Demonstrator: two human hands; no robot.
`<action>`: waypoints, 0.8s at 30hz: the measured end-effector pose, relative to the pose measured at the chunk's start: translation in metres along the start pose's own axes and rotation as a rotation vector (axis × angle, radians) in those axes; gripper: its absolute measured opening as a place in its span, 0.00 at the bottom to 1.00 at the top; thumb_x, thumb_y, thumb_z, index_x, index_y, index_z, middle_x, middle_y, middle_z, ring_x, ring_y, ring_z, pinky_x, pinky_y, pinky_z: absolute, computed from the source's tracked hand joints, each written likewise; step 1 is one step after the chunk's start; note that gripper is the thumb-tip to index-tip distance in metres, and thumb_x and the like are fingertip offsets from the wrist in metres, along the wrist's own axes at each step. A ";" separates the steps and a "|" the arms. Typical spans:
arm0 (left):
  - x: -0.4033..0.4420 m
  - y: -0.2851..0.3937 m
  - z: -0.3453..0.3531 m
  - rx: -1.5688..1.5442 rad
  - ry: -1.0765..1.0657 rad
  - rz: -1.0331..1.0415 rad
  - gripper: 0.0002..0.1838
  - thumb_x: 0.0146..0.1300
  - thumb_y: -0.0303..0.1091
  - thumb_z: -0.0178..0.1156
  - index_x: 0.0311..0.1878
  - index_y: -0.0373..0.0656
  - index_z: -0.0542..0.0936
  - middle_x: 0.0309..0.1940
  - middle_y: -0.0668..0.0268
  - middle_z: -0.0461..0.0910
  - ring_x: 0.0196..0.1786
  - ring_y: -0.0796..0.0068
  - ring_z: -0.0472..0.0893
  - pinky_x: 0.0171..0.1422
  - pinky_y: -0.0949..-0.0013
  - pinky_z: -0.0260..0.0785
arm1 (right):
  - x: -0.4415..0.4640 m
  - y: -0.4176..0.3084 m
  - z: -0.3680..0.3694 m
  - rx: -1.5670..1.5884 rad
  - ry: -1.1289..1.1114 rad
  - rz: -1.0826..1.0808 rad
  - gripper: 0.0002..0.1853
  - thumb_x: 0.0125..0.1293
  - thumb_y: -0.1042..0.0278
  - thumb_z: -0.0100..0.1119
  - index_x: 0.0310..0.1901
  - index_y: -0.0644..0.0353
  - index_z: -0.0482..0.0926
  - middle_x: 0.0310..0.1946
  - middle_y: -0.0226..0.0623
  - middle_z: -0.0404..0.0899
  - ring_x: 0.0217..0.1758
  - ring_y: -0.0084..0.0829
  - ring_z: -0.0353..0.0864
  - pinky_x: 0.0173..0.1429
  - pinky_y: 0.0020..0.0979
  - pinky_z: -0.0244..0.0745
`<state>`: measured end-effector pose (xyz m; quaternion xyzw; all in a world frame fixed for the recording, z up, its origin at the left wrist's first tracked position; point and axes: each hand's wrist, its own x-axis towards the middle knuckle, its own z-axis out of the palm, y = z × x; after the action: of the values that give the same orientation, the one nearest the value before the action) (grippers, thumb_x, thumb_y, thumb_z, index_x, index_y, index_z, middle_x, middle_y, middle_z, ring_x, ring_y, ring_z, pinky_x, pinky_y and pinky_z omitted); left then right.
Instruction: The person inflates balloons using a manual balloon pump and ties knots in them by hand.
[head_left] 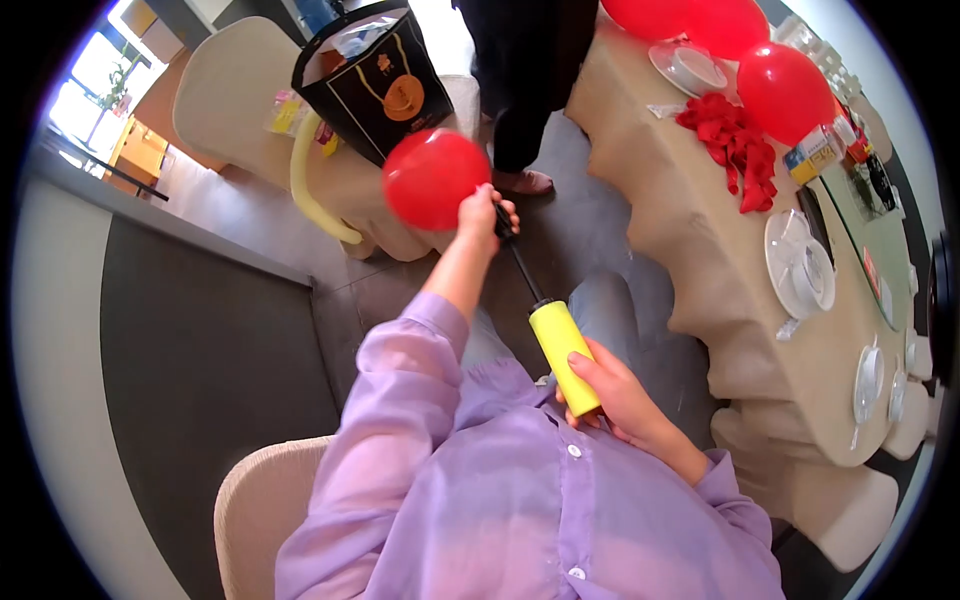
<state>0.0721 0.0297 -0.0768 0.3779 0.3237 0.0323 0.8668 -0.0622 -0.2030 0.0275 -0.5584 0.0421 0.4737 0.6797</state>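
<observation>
A red balloon (pixel 430 180), partly inflated, sits at the black front end of a hand balloon pump (pixel 566 358). My left hand (pixel 483 216) is closed around that black end, with the balloon's neck at its fingers. The nozzle itself is hidden by those fingers. Between my two hands the pump's black shaft is drawn out. My right hand (pixel 620 395) wraps the pump's yellow barrel, thumb along its side, close to my shirt front.
A cloth-covered table (pixel 690 260) on the right bears red balloons (pixel 785 92), a heap of uninflated red balloons (pixel 735 150) and wrapped dishes (pixel 800 268). On a chair ahead stand a black bag (pixel 375 90) and a long yellow balloon (pixel 305 190). A person (pixel 515 80) stands beyond.
</observation>
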 end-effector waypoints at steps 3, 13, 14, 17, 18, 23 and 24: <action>-0.008 -0.026 0.012 -0.056 -0.079 -0.044 0.13 0.62 0.43 0.43 0.25 0.48 0.64 0.14 0.63 0.67 0.14 0.68 0.67 0.17 0.65 0.61 | 0.053 -0.001 -0.011 -0.092 0.037 -0.077 0.21 0.63 0.58 0.45 0.54 0.59 0.60 0.23 0.38 0.72 0.14 0.26 0.72 0.14 0.21 0.61; -0.003 -0.005 0.002 -0.040 -0.049 -0.013 0.12 0.62 0.43 0.42 0.26 0.48 0.64 0.15 0.63 0.69 0.14 0.68 0.68 0.17 0.65 0.62 | -0.001 0.006 -0.003 0.002 -0.023 0.008 0.20 0.64 0.58 0.43 0.54 0.59 0.60 0.24 0.37 0.72 0.15 0.24 0.72 0.13 0.18 0.59; 0.001 -0.015 0.003 -0.093 -0.045 -0.065 0.12 0.62 0.43 0.43 0.26 0.48 0.64 0.14 0.63 0.69 0.14 0.67 0.68 0.17 0.64 0.62 | 0.013 0.006 -0.006 -0.006 -0.027 0.011 0.20 0.64 0.58 0.43 0.54 0.59 0.60 0.24 0.37 0.72 0.15 0.24 0.72 0.13 0.18 0.59; -0.020 -0.022 0.025 -0.055 -0.107 -0.030 0.12 0.61 0.42 0.42 0.26 0.47 0.63 0.14 0.63 0.68 0.14 0.67 0.68 0.17 0.65 0.62 | 0.057 -0.004 -0.009 -0.025 0.028 -0.084 0.20 0.64 0.58 0.43 0.54 0.58 0.60 0.23 0.37 0.72 0.15 0.25 0.72 0.13 0.18 0.59; -0.020 -0.021 0.023 -0.057 -0.107 -0.029 0.12 0.61 0.42 0.42 0.26 0.47 0.63 0.14 0.63 0.68 0.14 0.67 0.68 0.17 0.65 0.62 | 0.060 -0.009 -0.003 -0.068 0.030 -0.077 0.20 0.64 0.58 0.44 0.54 0.58 0.60 0.23 0.37 0.72 0.14 0.25 0.72 0.13 0.18 0.60; 0.001 0.012 0.000 0.009 0.010 -0.013 0.12 0.61 0.41 0.41 0.25 0.47 0.64 0.14 0.63 0.70 0.14 0.67 0.69 0.17 0.65 0.62 | 0.010 -0.008 0.014 -0.024 0.009 -0.029 0.21 0.64 0.58 0.43 0.55 0.59 0.59 0.23 0.38 0.72 0.14 0.26 0.72 0.13 0.19 0.60; 0.005 0.012 -0.005 -0.008 0.059 -0.011 0.12 0.61 0.42 0.42 0.25 0.48 0.64 0.15 0.63 0.70 0.15 0.67 0.70 0.18 0.64 0.63 | 0.003 -0.003 0.009 -0.034 0.011 -0.013 0.21 0.64 0.58 0.43 0.55 0.59 0.59 0.23 0.38 0.72 0.14 0.26 0.72 0.13 0.19 0.60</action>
<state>0.0752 0.0428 -0.0737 0.3717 0.3512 0.0399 0.8584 -0.0626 -0.1936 0.0315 -0.5729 0.0340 0.4666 0.6729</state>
